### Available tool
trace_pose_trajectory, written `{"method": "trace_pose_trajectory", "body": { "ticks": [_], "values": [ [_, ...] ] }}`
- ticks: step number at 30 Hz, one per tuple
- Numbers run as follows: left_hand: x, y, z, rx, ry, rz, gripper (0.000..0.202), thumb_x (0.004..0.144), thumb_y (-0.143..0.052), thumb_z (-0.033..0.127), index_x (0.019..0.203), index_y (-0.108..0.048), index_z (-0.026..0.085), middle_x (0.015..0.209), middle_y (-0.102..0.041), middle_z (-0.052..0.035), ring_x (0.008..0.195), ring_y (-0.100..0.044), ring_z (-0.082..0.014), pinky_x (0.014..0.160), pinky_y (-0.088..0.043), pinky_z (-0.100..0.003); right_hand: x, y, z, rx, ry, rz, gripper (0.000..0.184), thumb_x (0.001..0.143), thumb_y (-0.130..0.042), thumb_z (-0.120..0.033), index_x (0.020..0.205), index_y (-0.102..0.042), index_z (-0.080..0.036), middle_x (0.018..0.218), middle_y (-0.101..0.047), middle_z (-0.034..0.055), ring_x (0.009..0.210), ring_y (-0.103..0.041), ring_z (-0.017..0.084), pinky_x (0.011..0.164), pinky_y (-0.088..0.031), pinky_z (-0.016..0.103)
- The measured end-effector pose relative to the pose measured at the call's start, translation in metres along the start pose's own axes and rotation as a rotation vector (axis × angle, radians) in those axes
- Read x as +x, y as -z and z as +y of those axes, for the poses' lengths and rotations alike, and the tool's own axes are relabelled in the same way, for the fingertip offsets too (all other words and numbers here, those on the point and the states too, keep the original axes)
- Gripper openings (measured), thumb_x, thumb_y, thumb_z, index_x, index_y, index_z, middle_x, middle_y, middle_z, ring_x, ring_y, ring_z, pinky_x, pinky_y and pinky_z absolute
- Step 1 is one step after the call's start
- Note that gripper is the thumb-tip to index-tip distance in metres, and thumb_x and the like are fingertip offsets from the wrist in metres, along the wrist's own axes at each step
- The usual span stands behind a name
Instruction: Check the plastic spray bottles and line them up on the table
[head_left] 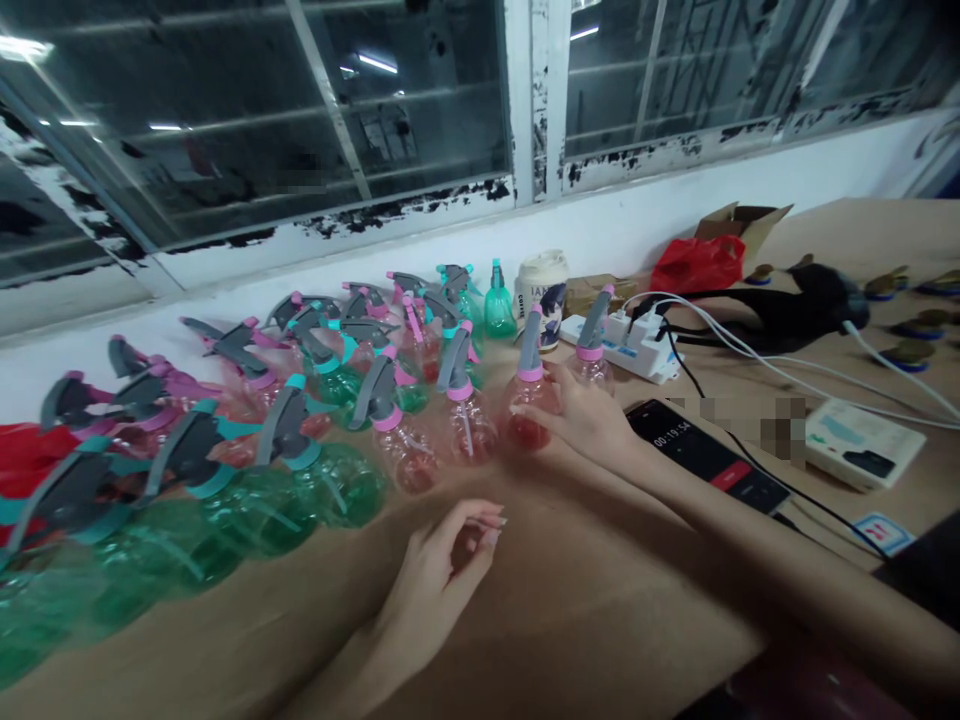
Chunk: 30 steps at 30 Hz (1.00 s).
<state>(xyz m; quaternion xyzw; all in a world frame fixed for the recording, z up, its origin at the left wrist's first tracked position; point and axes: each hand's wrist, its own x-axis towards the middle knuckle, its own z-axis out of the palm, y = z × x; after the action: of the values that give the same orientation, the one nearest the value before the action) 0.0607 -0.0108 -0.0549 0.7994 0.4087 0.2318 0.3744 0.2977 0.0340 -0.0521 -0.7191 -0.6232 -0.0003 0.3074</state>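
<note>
My right hand (589, 415) reaches forward and its fingers rest against a pink spray bottle (529, 400) with a grey trigger head; the fingers are wrapped on its side. A second pink bottle (592, 350) stands just behind the hand. My left hand (450, 565) hovers over the brown table (585, 620), fingers loosely curled and apart, holding nothing. Several pink and green spray bottles (337, 400) stand in rows to the left along the wall.
A black phone (705, 455) showing a timer lies right of my right hand. Behind it are a white power strip (637, 345) with cables, a paper cup (541, 290), a red bag (697, 262), a cardboard box (742, 222) and a white device (862, 440).
</note>
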Motion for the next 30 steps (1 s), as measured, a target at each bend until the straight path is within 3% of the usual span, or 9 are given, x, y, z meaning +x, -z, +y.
{"method": "trace_pose_trajectory", "body": {
  "ticks": [6,10,14,16,18,24,28,30],
  "values": [
    [0.006,0.001,0.009,-0.039,-0.011,0.031,0.014,0.090,-0.048,0.030,0.098,-0.058,0.026,0.092,-0.070,-0.0006,0.084,-0.067,-0.0176,0.077,-0.053,-0.034,-0.023,0.011,0.001,-0.047,0.062,-0.011,0.057,0.080,-0.049,-0.062,0.114,-0.052,-0.018,0.102,-0.064,0.0115,0.084,-0.065,0.030,0.066,-0.050,0.041],
    [0.014,0.002,0.015,-0.067,-0.063,0.079,0.015,0.088,-0.050,0.031,0.100,-0.056,0.024,0.100,-0.067,-0.0037,0.092,-0.064,-0.0193,0.079,-0.053,-0.035,-0.050,0.023,-0.006,-0.040,0.117,0.000,0.059,0.081,-0.047,-0.062,0.120,-0.048,-0.018,0.102,-0.064,0.0108,0.082,-0.065,0.029,0.064,-0.050,0.040],
    [0.019,0.000,0.028,-0.055,-0.098,0.094,0.048,0.081,-0.059,0.034,0.123,-0.040,0.024,0.129,-0.051,-0.0094,0.113,-0.054,-0.0248,0.096,-0.045,-0.046,-0.082,0.036,-0.022,-0.002,0.141,-0.103,0.052,0.082,-0.046,-0.061,0.111,-0.052,-0.019,0.102,-0.064,0.0102,0.076,-0.065,0.026,0.058,-0.049,0.036],
    [0.019,-0.002,0.036,-0.033,-0.119,0.077,0.065,0.077,-0.064,0.034,0.132,-0.031,0.024,0.134,-0.047,-0.0109,0.115,-0.052,-0.0271,0.100,-0.041,-0.050,-0.097,0.039,-0.034,0.050,0.153,-0.161,0.046,0.084,-0.045,-0.059,0.106,-0.053,-0.019,0.098,-0.064,0.0080,0.071,-0.066,0.024,0.055,-0.048,0.034],
    [0.017,-0.003,0.044,-0.027,-0.167,0.088,0.072,0.075,-0.066,0.031,0.135,-0.028,0.023,0.131,-0.050,-0.0109,0.113,-0.054,-0.0276,0.098,-0.042,-0.049,-0.110,0.039,-0.045,0.108,0.182,-0.191,0.052,0.080,-0.047,-0.063,0.105,-0.053,-0.018,0.097,-0.064,0.0075,0.071,-0.066,0.024,0.055,-0.049,0.034],
    [0.004,0.003,0.052,-0.086,-0.268,0.154,0.038,0.082,-0.057,0.022,0.119,-0.049,0.025,0.121,-0.057,-0.0048,0.114,-0.054,-0.0240,0.101,-0.042,-0.045,-0.135,0.028,-0.075,0.061,0.243,-0.162,0.079,0.065,-0.051,-0.077,0.107,-0.055,-0.010,0.094,-0.062,0.0119,0.071,-0.065,0.028,0.053,-0.052,0.039],
    [-0.007,0.008,0.043,-0.119,-0.280,0.215,0.036,0.081,-0.052,0.016,0.114,-0.055,0.029,0.113,-0.061,-0.0014,0.105,-0.059,-0.0215,0.097,-0.046,-0.043,-0.139,0.040,-0.077,0.223,0.310,-0.225,0.068,0.071,-0.054,-0.069,0.114,-0.053,-0.016,0.099,-0.063,0.0084,0.082,-0.064,0.023,0.066,-0.054,0.036],
    [-0.011,0.011,0.038,-0.110,-0.288,0.233,0.037,0.080,-0.051,0.016,0.114,-0.055,0.030,0.108,-0.062,-0.0005,0.099,-0.061,-0.0200,0.092,-0.049,-0.041,-0.137,0.046,-0.064,0.294,0.268,-0.260,0.059,0.076,-0.055,-0.063,0.117,-0.053,-0.021,0.095,-0.065,0.0050,0.076,-0.065,0.019,0.063,-0.054,0.031]
  ]
}}
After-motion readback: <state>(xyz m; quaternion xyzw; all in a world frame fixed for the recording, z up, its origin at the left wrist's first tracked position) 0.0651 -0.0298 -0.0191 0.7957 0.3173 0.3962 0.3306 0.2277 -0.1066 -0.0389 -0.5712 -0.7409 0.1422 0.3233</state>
